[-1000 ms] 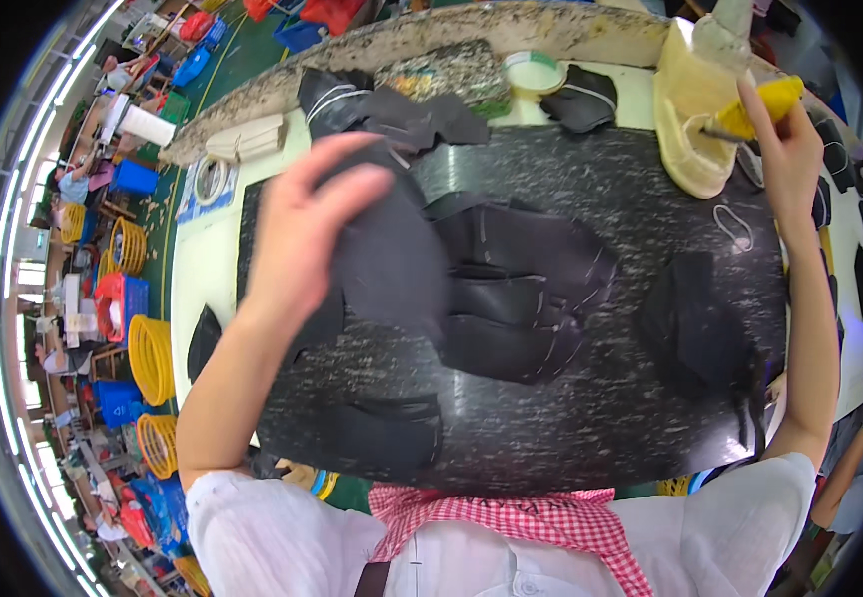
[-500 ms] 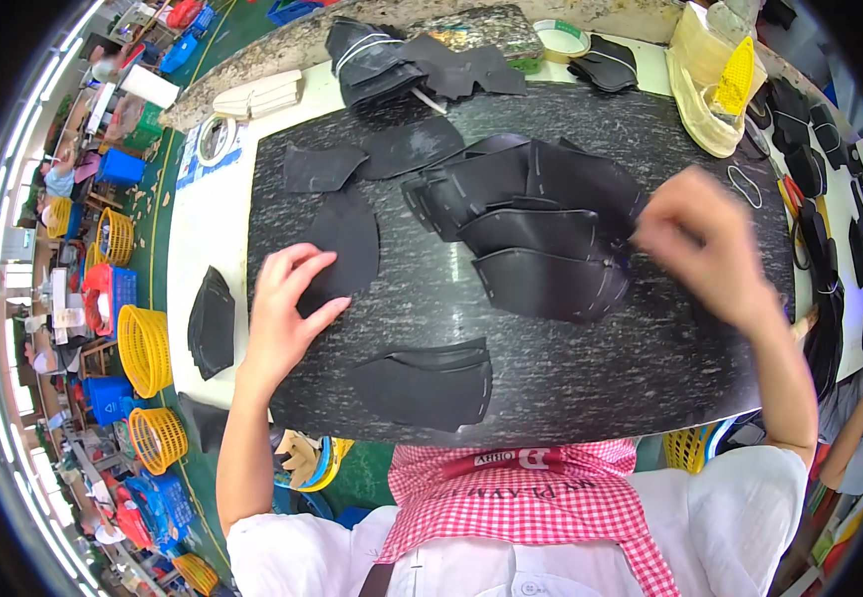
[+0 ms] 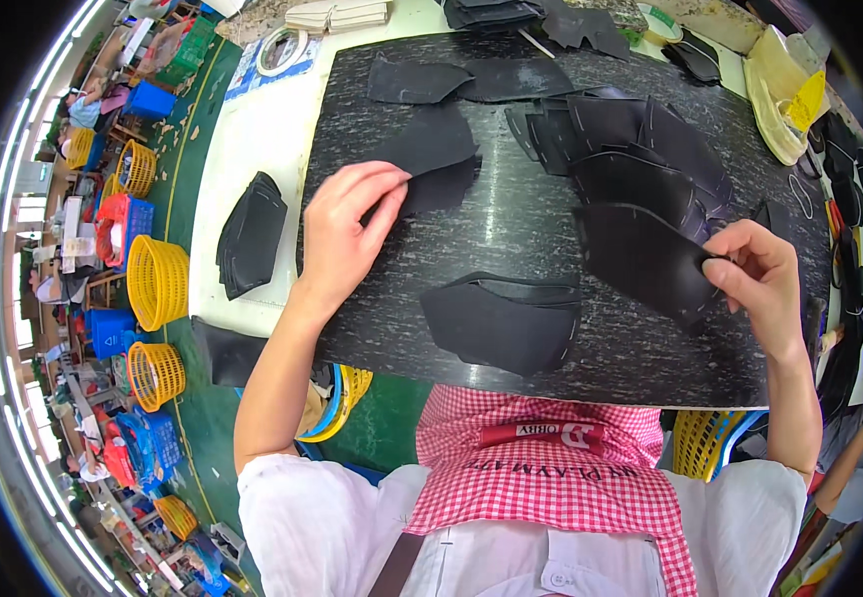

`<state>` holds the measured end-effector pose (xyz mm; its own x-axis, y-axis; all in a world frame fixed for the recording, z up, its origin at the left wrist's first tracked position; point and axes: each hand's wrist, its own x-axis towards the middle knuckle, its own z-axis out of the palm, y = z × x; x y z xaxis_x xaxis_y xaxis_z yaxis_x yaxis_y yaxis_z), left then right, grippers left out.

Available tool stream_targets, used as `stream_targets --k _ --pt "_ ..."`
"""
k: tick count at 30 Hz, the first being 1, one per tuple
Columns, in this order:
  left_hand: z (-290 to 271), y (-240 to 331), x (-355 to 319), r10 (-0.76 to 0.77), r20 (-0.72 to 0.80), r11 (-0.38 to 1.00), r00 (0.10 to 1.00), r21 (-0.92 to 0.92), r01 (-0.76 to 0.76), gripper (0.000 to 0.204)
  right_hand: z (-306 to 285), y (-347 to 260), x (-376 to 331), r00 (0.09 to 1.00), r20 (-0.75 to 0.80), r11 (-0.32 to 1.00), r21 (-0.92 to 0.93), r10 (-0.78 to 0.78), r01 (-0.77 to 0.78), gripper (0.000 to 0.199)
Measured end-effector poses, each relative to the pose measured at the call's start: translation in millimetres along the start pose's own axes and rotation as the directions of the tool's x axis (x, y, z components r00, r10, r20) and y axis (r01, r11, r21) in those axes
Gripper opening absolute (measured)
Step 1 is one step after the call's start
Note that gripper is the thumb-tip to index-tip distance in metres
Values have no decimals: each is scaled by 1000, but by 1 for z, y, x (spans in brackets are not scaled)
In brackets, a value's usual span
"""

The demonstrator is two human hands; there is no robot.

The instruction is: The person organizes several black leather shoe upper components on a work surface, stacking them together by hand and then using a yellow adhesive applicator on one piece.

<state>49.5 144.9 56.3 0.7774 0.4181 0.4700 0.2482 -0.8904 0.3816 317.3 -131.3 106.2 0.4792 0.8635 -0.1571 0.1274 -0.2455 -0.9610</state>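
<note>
My left hand [image 3: 350, 224] pinches the near edge of a black curved cut piece [image 3: 430, 139], which is lifted a little. Under it another dark piece [image 3: 448, 191] lies on the dark speckled board [image 3: 382, 308]. At the right, my right hand [image 3: 760, 279] grips the right end of a black leather-like piece [image 3: 641, 257] between thumb and fingers. That piece tilts up in front of a fanned pile of similar black pieces [image 3: 641, 179], some with pale marks along their edges. Closer to me lies a small stack of black pieces [image 3: 501, 323].
Two flat black pieces [image 3: 516, 80] lie along the board's far side. Another black stack [image 3: 252, 239] sits on the white tabletop at left, near a tape roll [image 3: 282, 52]. A pale cloth bag [image 3: 775, 99] stands far right. Yellow baskets [image 3: 158, 284] stand on the floor.
The view has shifted, so the board sits further right and higher. My left hand, spread before, now pinches a piece's edge. My right hand has taken the pile's nearest piece and raised it.
</note>
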Motion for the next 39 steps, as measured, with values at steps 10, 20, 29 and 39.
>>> stream_targets --k 10,20,29,39 --pt "-18 86 -62 506 110 804 855 299 -514 22 6 18 -5 978 -195 978 175 -75 110 17" --pt "-28 32 -49 -42 196 969 980 -230 88 67 54 -4 -24 975 221 991 119 27 -55 19" --pt "-16 81 -75 -346 395 501 851 -689 523 42 123 18 -23 963 199 979 -54 -182 196 37" --pt "-2 72 -76 -319 376 723 870 -496 480 38 129 31 -16 974 86 947 -231 -210 225 29"
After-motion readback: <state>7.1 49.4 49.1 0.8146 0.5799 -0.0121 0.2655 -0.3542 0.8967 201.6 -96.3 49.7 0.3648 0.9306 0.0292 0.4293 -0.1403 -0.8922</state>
